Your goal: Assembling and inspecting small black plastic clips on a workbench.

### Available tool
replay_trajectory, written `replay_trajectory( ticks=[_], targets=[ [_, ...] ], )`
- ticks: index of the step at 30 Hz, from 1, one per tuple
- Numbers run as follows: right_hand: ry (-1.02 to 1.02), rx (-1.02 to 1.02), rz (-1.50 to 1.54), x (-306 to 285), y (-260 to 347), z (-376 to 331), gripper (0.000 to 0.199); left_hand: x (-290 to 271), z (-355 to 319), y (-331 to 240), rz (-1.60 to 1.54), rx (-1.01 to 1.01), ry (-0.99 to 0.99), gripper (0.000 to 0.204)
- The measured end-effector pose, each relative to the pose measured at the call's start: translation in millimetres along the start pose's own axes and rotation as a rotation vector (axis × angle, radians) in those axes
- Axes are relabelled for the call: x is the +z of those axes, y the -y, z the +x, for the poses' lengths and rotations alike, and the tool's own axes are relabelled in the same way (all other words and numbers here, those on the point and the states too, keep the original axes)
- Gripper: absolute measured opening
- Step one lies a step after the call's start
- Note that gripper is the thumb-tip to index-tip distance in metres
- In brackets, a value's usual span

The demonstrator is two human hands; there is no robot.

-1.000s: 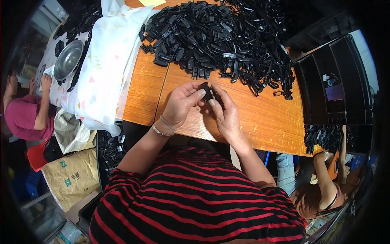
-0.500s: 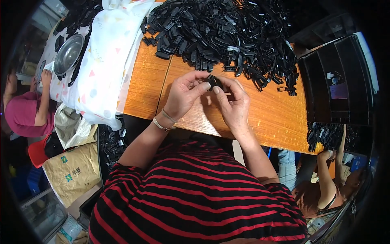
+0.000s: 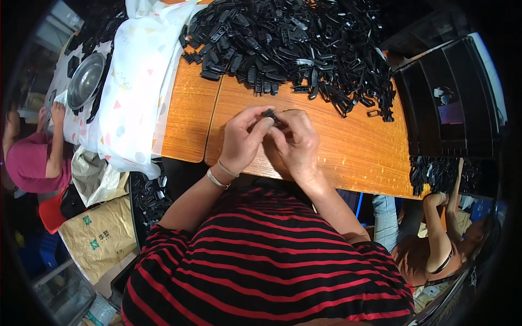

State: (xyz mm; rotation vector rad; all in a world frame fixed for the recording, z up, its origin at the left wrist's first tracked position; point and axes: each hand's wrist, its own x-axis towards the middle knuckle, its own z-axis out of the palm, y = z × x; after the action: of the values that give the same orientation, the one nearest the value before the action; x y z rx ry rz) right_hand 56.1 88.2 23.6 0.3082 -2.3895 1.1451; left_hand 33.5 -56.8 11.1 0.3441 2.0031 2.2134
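Between my two hands, over the near part of the wooden table (image 3: 337,146), is a small black plastic part (image 3: 269,114). My left hand (image 3: 243,138) pinches it between thumb and forefinger. From the other side, my right hand (image 3: 296,141) has its bent fingers closed on the same part. Most of the part is covered by my fingers, so its full shape cannot be made out. Just beyond my hands spreads a big heap of loose black plastic parts (image 3: 283,43), some long and curved, others like small open frames.
Left of the table, a patterned white cloth (image 3: 138,87) and a metal bowl (image 3: 87,81) lie near a person in a dark pink top (image 3: 35,163). A black rack (image 3: 451,103) stands right, with another person (image 3: 435,244) below it. A brown paper sack (image 3: 100,236) sits lower left.
Both hands have come slightly left and nearer to me with the black part, and it is now more covered by my fingers. The whole view has shifted a little.
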Motion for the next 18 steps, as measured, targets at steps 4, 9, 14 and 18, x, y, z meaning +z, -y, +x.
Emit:
replay_trajectory(
  ticks=[4, 9, 14, 18],
  targets=[
    [-0.013, 0.138, 0.038, 7.5, 5.6, -6.5, 0.053, -4.6, -0.1, -6.1, -0.188, -0.065, 0.055, 0.020],
    [0.103, 0.161, 0.209, 19.9, 22.4, -14.6, 0.041, -8.8, -5.4, -15.4, -0.202, -0.019, 0.142, 0.030],
    [0.527, 0.171, 0.198, 9.7, 29.1, 3.3, 0.037, -46.7, -19.9, -35.7, -0.054, -0.217, 0.131, 0.033],
    [0.326, 0.158, 0.157, -13.5, -9.2, 15.4, 0.024, -140.1, -63.7, -67.7, 0.762, -0.415, 0.340, 0.024]
  ],
)
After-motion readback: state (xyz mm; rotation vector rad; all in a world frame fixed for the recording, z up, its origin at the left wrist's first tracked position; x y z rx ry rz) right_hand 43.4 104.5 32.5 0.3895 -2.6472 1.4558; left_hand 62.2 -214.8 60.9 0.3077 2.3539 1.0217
